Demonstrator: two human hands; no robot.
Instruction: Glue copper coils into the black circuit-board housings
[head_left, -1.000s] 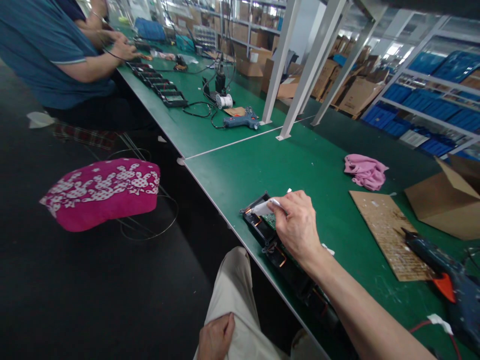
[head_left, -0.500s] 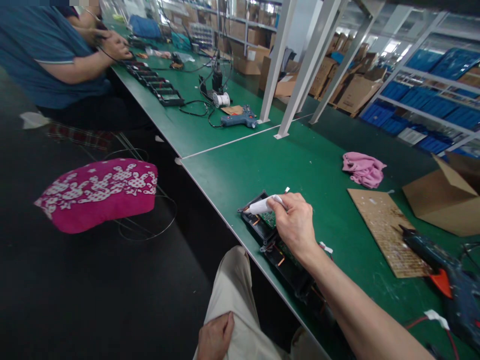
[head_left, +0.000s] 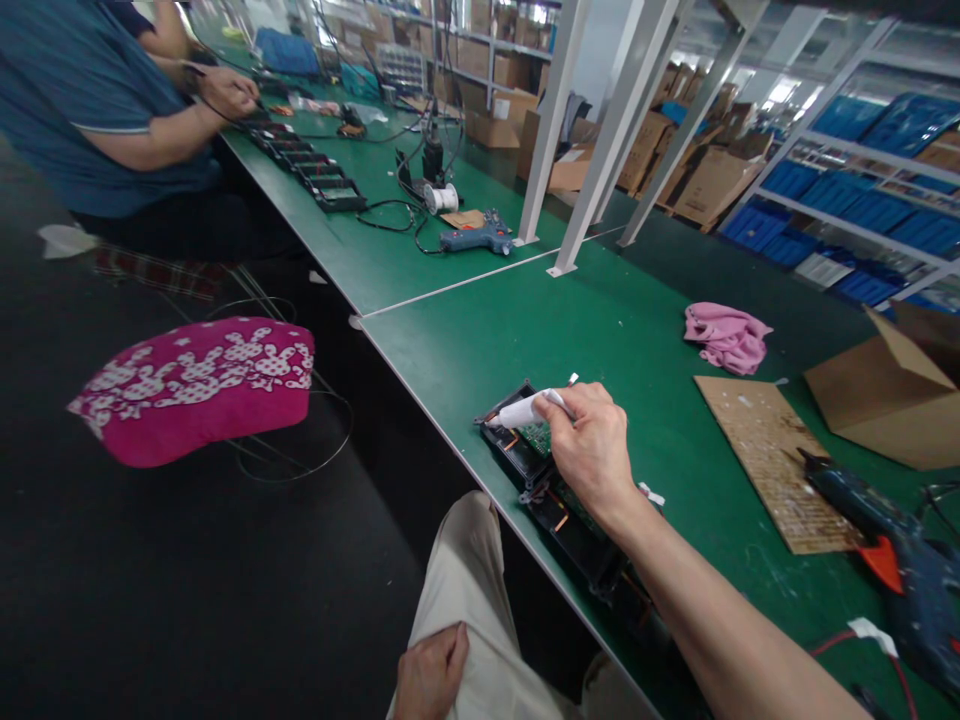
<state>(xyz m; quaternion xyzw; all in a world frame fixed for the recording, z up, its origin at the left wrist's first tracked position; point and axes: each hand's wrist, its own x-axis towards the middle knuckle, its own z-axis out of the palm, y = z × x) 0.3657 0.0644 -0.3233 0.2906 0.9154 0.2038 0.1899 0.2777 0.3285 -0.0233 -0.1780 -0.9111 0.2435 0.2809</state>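
My right hand point(head_left: 592, 445) is closed round a white squeeze tube point(head_left: 517, 411). Its narrow tip points down to the left, at the corner of a black plastic housing point(head_left: 517, 455) near the table edge. Inside that housing are a green circuit board point(head_left: 535, 437) and copper-coloured strips; whether the tip touches anything I cannot tell. A second black housing point(head_left: 570, 530) lies against the first, partly under my wrist, with more dark parts hidden below my forearm. My left hand point(head_left: 431, 672) rests on my thigh, fingers curled in, with nothing visible in it.
On the right lie a stained cardboard sheet point(head_left: 772, 460), a glue gun point(head_left: 885, 540), a pink cloth point(head_left: 727, 337) and an open carton point(head_left: 885, 400). White posts point(head_left: 611, 130) rise from the green table point(head_left: 450, 350). Beyond, a co-worker point(head_left: 150, 110) sits by several black housings point(head_left: 330, 185).
My hands and the tube hold almost the same pose. The co-worker's hands have shifted slightly at the far left.
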